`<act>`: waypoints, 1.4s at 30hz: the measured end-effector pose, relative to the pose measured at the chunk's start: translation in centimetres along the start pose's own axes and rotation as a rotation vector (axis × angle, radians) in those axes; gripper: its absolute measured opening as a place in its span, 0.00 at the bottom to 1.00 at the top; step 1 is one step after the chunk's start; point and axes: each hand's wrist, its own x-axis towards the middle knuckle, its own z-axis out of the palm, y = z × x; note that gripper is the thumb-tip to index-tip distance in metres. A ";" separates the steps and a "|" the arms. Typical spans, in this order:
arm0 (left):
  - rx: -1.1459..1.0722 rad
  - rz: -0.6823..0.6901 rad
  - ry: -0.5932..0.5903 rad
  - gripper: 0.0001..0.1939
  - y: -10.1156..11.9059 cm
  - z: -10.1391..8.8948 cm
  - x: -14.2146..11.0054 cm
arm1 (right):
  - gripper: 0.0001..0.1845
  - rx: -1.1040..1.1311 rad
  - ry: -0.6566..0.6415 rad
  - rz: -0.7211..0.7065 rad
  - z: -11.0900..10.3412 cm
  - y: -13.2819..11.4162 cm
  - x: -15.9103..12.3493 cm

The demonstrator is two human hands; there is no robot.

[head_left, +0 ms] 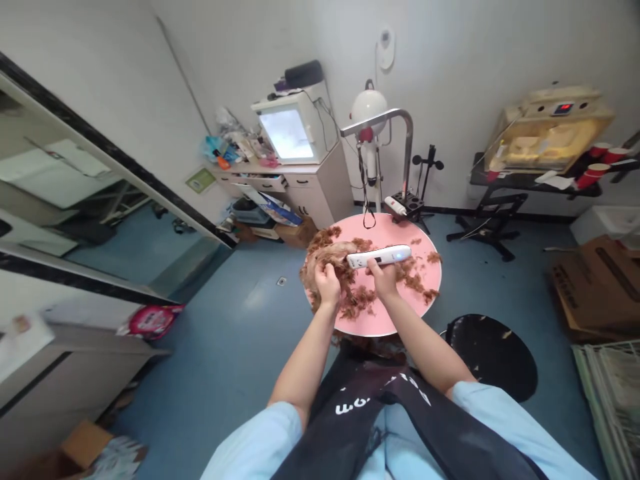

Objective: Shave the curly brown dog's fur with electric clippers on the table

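A round pink grooming table (370, 323) stands in front of me, strewn with tufts of brown fur (357, 301). At its left side is a small brown animal, seemingly a dog (333, 253), partly clipped; its head and outline are hard to make out. My left hand (327, 285) is closed on a part of the dog, which I cannot tell apart. In my right hand (384, 277) is a white hair clipper (380, 257) with a lit blue spot. The clipper's head points left and lies against or very close to the dog's fur.
A metal grooming arm (407, 147) with a hanging loop (369, 217) rises behind the table. A black round stool (493, 357) stands close on the right. Farther off are a cabinet (325, 190), a lit incubator-like box (550, 133) and cardboard boxes (600, 287).
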 end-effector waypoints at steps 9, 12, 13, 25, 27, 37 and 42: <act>0.060 -0.058 -0.002 0.10 0.5 -0.5 -0.1 | 0.14 -0.092 0.051 -0.010 3.8 0.9 -0.7; 0.047 -0.069 -0.037 0.13 0.0 -0.5 0.4 | 0.14 -0.096 0.062 0.033 4.6 1.4 -0.8; 0.034 -0.094 -0.067 0.15 -0.2 -0.5 0.7 | 0.13 -0.099 0.052 0.044 4.7 1.6 -0.7; 0.128 0.058 -0.089 0.17 0.9 1.5 2.4 | 0.16 0.230 0.065 0.112 4.7 2.3 1.3; 0.144 0.079 -0.083 0.17 1.1 1.8 2.5 | 0.17 0.276 0.055 0.136 5.1 2.7 1.2; 0.006 -0.021 -0.346 0.28 -1.0 0.5 3.4 | 0.22 0.505 0.058 0.229 6.5 3.9 0.9; 0.186 0.119 -0.465 0.33 -0.8 -0.1 4.9 | 0.23 0.553 0.046 0.221 6.0 3.7 1.9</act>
